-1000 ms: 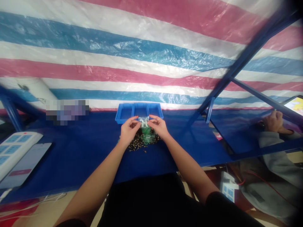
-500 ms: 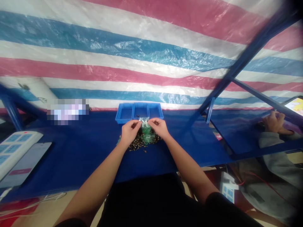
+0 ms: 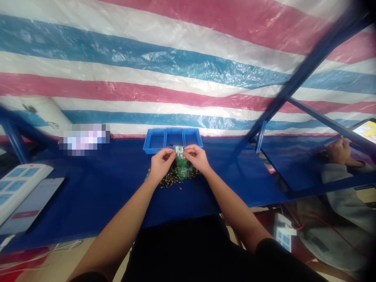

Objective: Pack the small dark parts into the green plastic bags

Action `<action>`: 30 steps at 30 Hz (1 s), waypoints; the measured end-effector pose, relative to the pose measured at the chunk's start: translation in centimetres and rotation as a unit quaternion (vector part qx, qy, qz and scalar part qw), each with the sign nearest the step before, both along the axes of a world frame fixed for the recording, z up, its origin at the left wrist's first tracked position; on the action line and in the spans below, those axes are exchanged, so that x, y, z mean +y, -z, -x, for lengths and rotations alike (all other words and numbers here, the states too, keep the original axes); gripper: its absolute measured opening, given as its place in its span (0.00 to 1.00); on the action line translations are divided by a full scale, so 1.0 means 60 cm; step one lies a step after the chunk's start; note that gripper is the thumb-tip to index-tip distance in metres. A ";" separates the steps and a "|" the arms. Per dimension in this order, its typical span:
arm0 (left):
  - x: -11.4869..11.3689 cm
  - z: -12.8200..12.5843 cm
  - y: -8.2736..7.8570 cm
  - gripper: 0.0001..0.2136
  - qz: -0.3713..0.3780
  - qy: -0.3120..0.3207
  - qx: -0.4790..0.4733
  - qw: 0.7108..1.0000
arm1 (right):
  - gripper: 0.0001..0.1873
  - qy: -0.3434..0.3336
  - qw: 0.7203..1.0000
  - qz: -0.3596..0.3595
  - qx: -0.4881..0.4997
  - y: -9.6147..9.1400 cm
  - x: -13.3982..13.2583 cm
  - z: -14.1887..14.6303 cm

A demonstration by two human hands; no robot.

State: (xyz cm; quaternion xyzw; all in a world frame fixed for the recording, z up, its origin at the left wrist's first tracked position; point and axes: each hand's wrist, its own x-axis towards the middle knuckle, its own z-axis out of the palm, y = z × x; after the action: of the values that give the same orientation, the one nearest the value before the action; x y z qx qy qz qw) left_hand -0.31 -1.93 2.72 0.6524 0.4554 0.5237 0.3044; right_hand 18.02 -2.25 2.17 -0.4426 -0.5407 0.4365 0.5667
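Pinching a small clear plastic packet [image 3: 179,149] between both hands, you hold it up just in front of the middle compartment of the blue three-compartment tray [image 3: 154,147]. Your left hand [image 3: 160,163] closes on the packet from the left side and your right hand [image 3: 197,158] from the right. Thumb and forefingers [image 3: 171,154] of each hand are pressed together on its edges, with the remaining fingers curled in close. Exactly how each fingertip sits on the plastic is too small to tell.

Directly beneath your hands, a green-tinted plastic bag [image 3: 182,171] lies on a loose pile of small brass-coloured screws [image 3: 168,180]. Bag and pile rest on the dark blue table cover [image 3: 96,184], in front of the tray.

Off to your left on the cover: a white power strip [image 3: 18,188] with blue panels, touching a pale flat tablet [image 3: 31,205]. A pixelated patch [image 3: 84,139] hides whatever stands near the tray's far left. A striped pink, blue and white tarp [image 3: 147,58] fills the background, crossed by a blue metal frame strut [image 3: 311,58]. Well off to your right sits a co-worker's hand [image 3: 337,152], with a grey sleeve [image 3: 343,203] below it.
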 end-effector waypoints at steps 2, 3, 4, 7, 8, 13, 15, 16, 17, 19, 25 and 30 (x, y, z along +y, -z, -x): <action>0.002 -0.001 0.003 0.12 0.002 -0.006 -0.001 1.000 | 0.19 0.008 1.000 0.007 0.003 0.000 -0.001 0.001; 0.003 -0.001 0.005 0.12 0.006 -0.006 -0.006 1.000 | 0.20 0.011 1.000 0.010 0.003 0.000 -0.001 0.001; 0.003 -0.001 0.006 0.14 0.010 -0.004 -0.011 1.000 | 0.20 0.012 1.000 0.012 0.003 0.001 0.000 0.002; 0.002 0.001 0.005 0.17 0.009 -0.003 -0.013 1.000 | 0.22 0.006 1.000 0.011 -0.006 0.006 0.003 0.001; 0.000 0.001 0.004 0.17 0.003 -0.004 -0.010 1.000 | 0.22 0.008 1.000 0.011 -0.009 0.009 0.004 0.001; -0.003 0.001 0.001 0.15 -0.010 0.000 -0.005 1.000 | 0.17 0.045 0.998 -0.019 -0.042 0.013 0.005 -0.003; -0.003 0.001 0.001 0.14 -0.006 -0.004 0.001 1.000 | 0.16 0.062 0.995 -0.036 -0.071 0.009 0.003 -0.005; -0.003 0.001 0.000 0.14 -0.005 -0.008 0.006 1.000 | 0.16 0.066 0.994 -0.041 -0.081 0.007 0.002 -0.005; -0.003 0.001 0.000 0.14 -0.004 -0.013 0.010 1.000 | 0.16 0.068 0.993 -0.042 -0.085 0.005 0.001 -0.005; -0.002 0.002 -0.001 0.13 -0.005 -0.026 0.019 0.999 | 0.16 0.066 0.994 -0.039 -0.080 0.003 0.000 -0.004; 0.001 0.003 0.001 0.12 -0.009 -0.033 0.031 0.999 | 0.15 0.037 0.997 -0.037 -0.061 0.009 0.002 -0.002; 0.002 0.001 0.003 0.12 -0.007 -0.021 0.029 0.999 | 0.14 0.045 0.997 -0.037 -0.054 0.007 0.001 0.000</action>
State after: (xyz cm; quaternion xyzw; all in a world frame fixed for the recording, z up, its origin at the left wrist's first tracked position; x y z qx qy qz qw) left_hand -0.39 -1.81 2.54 0.6594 0.4742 0.5142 0.2757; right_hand 18.04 -2.17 1.73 -0.4679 -0.5658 0.3654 0.5722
